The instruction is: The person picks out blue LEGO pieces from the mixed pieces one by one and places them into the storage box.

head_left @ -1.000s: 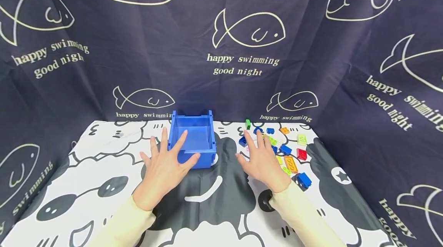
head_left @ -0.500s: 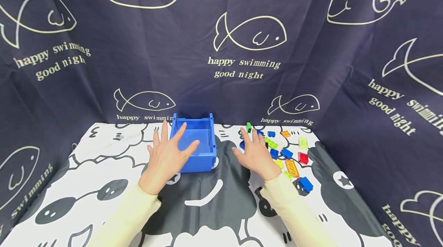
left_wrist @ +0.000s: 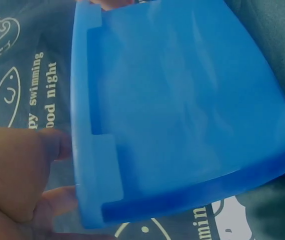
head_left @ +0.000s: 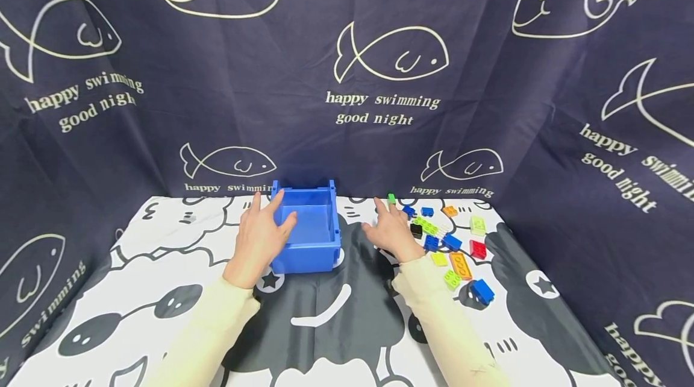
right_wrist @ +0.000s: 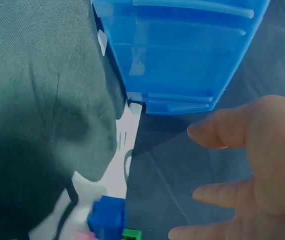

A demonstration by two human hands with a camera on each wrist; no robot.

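My left hand point(head_left: 256, 245) reaches over the left wall of a blue plastic bin point(head_left: 306, 258), fingers extended and thumb apart. In the left wrist view its fingers point(left_wrist: 60, 200) meet or pass behind the bin's rim. To the right of the bin, my right hand point(head_left: 394, 235) is held out with its fingers spread, holding nothing. Its fingertips overlap a small green toy brick point(head_left: 391, 198) in the head view. The right wrist view shows the thumb point(right_wrist: 217, 129) apart from the bin's side. No bricks show inside the bin.
Several loose toy bricks lie right of my right hand, including an orange one point(head_left: 461, 266), a red one point(head_left: 478, 249) and a blue one point(head_left: 482, 292). A patterned cloth point(head_left: 325, 345) covers the table, and dark fabric point(head_left: 303, 103) hangs behind.
Both hands have moved farther forward. The left hand's fingers have drawn closer together beside the bin; the right hand has shifted left, uncovering several bricks.
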